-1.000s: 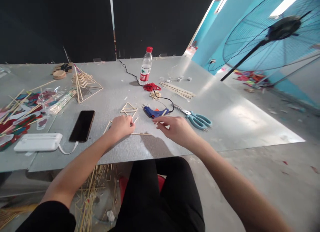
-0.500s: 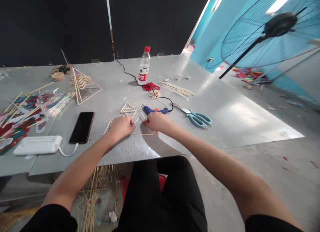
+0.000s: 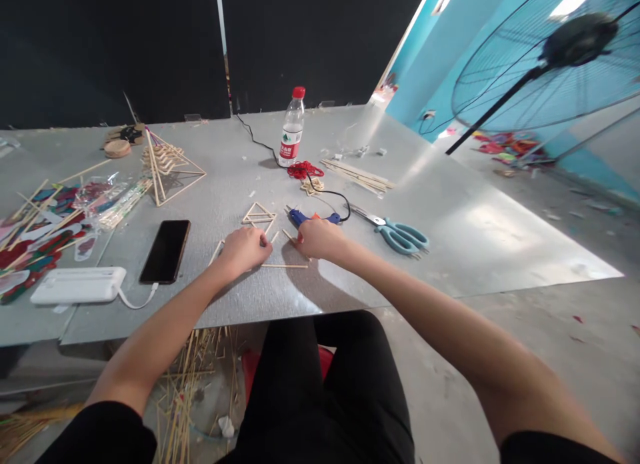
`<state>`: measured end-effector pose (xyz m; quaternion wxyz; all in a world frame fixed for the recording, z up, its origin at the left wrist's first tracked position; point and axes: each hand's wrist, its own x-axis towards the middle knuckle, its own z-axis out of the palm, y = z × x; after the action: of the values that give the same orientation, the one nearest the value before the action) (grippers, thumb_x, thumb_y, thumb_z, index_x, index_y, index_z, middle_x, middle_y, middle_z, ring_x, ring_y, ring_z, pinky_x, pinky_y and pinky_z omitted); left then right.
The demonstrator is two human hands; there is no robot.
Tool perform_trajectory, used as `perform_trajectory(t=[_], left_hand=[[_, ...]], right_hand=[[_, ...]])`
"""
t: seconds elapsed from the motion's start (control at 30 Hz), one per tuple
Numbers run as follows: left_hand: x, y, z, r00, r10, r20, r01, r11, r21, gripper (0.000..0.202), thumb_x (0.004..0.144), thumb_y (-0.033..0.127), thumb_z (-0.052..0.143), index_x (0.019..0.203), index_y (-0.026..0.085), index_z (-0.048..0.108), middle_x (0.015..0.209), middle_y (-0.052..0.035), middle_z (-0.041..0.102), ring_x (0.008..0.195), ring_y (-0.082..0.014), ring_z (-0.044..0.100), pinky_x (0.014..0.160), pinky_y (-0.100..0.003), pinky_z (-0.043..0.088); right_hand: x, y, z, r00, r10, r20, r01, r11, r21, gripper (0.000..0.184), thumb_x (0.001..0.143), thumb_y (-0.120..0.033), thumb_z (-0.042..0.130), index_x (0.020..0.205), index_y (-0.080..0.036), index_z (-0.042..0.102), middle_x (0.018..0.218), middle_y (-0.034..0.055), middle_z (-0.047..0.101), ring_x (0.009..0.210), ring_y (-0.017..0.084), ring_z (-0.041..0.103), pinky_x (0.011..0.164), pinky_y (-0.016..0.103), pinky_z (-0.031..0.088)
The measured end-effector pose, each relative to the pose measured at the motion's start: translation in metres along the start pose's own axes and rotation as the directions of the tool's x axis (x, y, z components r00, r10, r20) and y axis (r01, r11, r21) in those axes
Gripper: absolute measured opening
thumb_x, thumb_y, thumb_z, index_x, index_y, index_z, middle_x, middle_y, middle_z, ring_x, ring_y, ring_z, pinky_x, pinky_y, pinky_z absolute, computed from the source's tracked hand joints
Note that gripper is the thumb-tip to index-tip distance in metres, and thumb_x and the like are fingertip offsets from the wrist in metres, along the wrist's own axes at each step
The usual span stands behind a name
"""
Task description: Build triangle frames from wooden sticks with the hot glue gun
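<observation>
My left hand [image 3: 247, 249] rests low over the table with its fingers pinched on a short wooden stick [image 3: 275, 237], whose end sticks out to the right. Across a small gap, my right hand [image 3: 321, 240] is closed around another short stick, its tip pointing up and left. Between and below the hands lies a longer thin stick [image 3: 285, 266] flat on the table. Just beyond them sits a small triangular stick frame [image 3: 259, 214]. A blue glue gun [image 3: 299, 217] lies right behind my right hand, partly covered by it.
Teal-handled scissors [image 3: 400, 237] lie to the right. Behind stand a water bottle [image 3: 293, 127], red cord [image 3: 305, 170] and loose sticks [image 3: 357, 175]. On the left are a phone [image 3: 165, 252], white power bank [image 3: 79, 285] and stick pyramid [image 3: 173, 167]. A large fan [image 3: 577, 41] stands right.
My right hand has shifted slightly to the right, and its fingers are curled closer. The left hand stays almost in place. The whole view has moved a little.
</observation>
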<state>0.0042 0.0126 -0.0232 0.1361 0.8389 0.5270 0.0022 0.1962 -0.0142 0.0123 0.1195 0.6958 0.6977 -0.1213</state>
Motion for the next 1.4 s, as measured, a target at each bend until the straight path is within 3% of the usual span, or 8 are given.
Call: perform_trajectory(t=[0.23, 0.47, 1.4], left_hand=[[0.005, 0.0, 0.002, 0.999, 0.007, -0.033, -0.009, 0.999, -0.04, 0.028, 0.101, 0.042, 0.064, 0.109, 0.016, 0.07, 0.109, -0.0069, 0.072, 0.101, -0.0198, 0.069, 0.094, -0.042, 0.058], [0.003, 0.003, -0.001, 0.993, 0.014, -0.117, -0.025, 0.995, -0.092, 0.021, 0.091, 0.04, 0.068, 0.091, 0.022, 0.078, 0.084, -0.0074, 0.077, 0.085, -0.023, 0.072, 0.077, -0.034, 0.053], [-0.001, 0.006, -0.004, 0.992, 0.009, -0.124, -0.02, 0.996, -0.088, 0.02, 0.089, 0.039, 0.067, 0.09, 0.022, 0.079, 0.081, -0.0075, 0.076, 0.083, -0.0234, 0.071, 0.075, -0.033, 0.052]], right_hand=[[-0.004, 0.008, 0.003, 1.0, 0.001, 0.017, -0.001, 1.0, 0.01, 0.035, 0.102, -0.042, 0.065, 0.125, -0.016, 0.065, 0.124, 0.0099, 0.066, 0.108, 0.023, 0.067, 0.094, 0.044, 0.058], [-0.005, 0.011, 0.008, 1.0, -0.004, 0.002, 0.004, 1.0, 0.02, 0.035, 0.102, -0.043, 0.065, 0.124, -0.016, 0.066, 0.123, 0.0101, 0.067, 0.109, 0.023, 0.067, 0.095, 0.045, 0.058], [-0.002, 0.012, 0.011, 1.0, 0.002, -0.018, -0.001, 0.998, 0.057, 0.032, 0.102, -0.042, 0.064, 0.121, -0.017, 0.067, 0.123, 0.0095, 0.067, 0.108, 0.022, 0.067, 0.095, 0.044, 0.058]])
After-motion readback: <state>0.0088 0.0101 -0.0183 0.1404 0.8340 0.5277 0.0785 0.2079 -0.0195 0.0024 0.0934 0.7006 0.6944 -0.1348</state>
